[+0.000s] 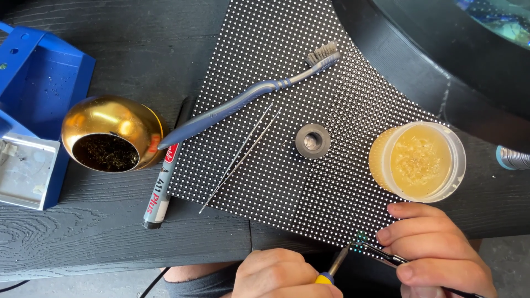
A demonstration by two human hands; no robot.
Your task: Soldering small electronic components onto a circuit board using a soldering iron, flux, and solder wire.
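Observation:
A black panel (309,99) dotted with a white grid lies on the dark table. My left hand (281,276) grips a soldering iron (338,262) with a yellow collar, its tip touching the panel's near edge. My right hand (439,254) holds a thin dark tool (386,256), probably tweezers, whose point meets the same spot, where a small blue-green glow shows. The fingers of my right hand rest on the panel beside a clear jar of amber paste (418,161).
On the panel lie a blue toothbrush (248,99), thin metal tweezers (240,157) and a grey ring (312,140). A marker pen (161,185), a gold ball-shaped tip-cleaner holder (110,132) and a blue stand (33,110) sit at the left.

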